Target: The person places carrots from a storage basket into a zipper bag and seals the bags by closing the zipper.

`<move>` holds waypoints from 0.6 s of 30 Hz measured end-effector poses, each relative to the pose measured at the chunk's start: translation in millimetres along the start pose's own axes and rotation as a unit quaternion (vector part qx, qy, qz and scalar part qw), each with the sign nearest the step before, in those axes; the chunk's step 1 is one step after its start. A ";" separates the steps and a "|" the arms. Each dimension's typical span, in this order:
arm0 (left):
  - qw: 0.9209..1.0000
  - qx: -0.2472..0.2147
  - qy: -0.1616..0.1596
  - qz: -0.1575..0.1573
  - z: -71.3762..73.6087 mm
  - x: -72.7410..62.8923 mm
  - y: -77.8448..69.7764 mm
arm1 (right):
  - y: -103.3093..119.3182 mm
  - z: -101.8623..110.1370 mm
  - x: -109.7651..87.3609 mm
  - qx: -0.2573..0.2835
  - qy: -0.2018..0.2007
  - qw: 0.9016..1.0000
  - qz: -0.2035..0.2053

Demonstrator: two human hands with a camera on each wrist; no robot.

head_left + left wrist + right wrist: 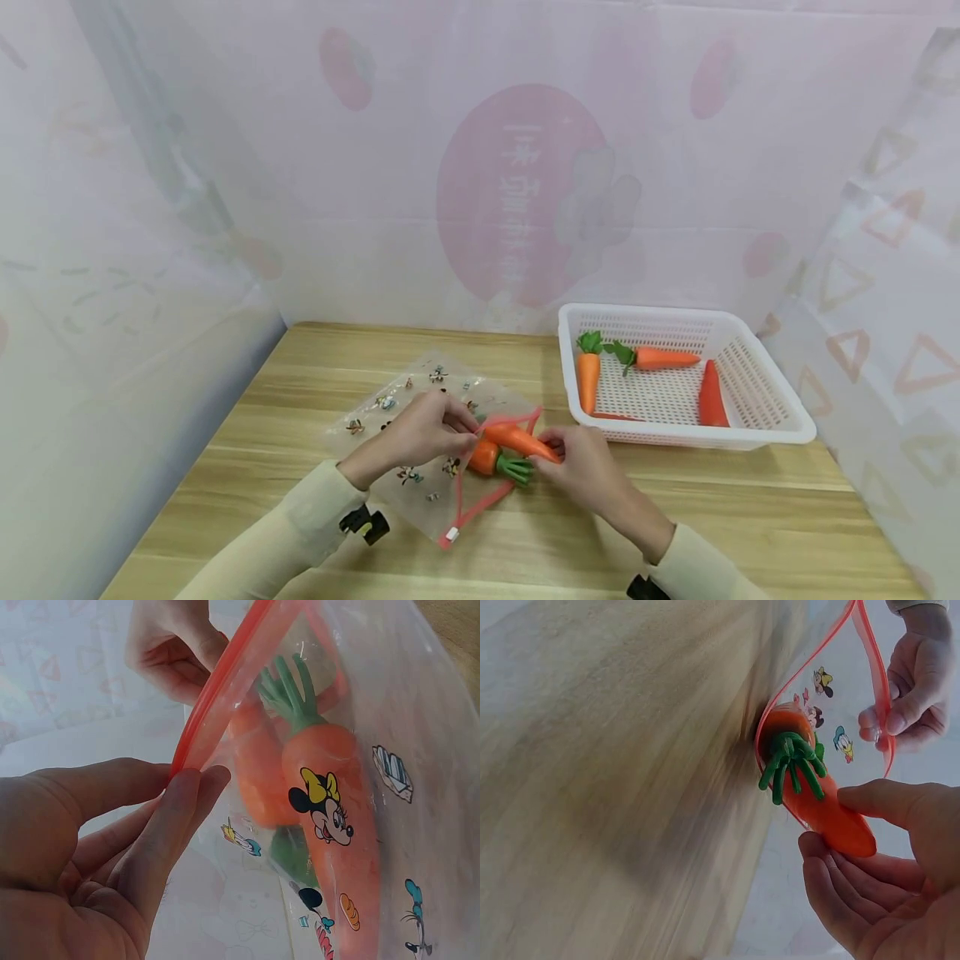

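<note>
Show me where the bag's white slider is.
In the head view, the white slider sits just left of centre, at the near corner of the clear bag, on its red zip strip.

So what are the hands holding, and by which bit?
The left hand pinches the bag by its red edge; the right hand holds a carrot by its leafless end.

- Head view bright, evenly lit, the backdrop [517, 192] washed out
- Wrist views dimmer
- Soft shadows across the table [630, 787]
- Faint glare on the bag [423, 492]
</note>
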State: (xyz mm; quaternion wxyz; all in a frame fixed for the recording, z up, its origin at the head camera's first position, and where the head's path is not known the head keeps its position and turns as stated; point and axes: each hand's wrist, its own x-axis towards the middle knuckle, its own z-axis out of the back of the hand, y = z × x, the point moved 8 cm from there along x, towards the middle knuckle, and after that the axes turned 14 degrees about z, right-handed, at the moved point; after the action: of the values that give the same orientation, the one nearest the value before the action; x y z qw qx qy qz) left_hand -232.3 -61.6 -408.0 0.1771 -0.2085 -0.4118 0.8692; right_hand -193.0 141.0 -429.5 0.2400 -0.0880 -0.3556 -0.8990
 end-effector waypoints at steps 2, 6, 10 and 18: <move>1.000 -0.001 0.001 0.001 -0.2 0.6 0.2 | 1.7 -3.3 3.3 -0.011 0.000 1.000 0.002; 1.000 -0.003 0.002 0.002 -0.6 1.9 1.0 | 2.2 -8.7 8.6 -0.019 0.000 1.000 0.002; 1.000 -0.009 0.004 0.002 -1.1 3.0 2.0 | -0.4 -11.9 9.8 -0.021 -0.002 1.000 0.002; 1.000 -0.015 0.010 -0.001 -1.4 4.0 2.5 | -6.4 -7.0 -0.5 -0.005 -0.003 1.000 -0.005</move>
State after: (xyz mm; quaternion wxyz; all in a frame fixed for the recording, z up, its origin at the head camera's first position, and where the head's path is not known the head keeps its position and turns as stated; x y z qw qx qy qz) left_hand -235.3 -60.3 -411.7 0.1788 -0.2193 -0.4231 0.8607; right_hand -195.7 140.5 -438.6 0.2339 -0.0901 -0.3525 -0.9016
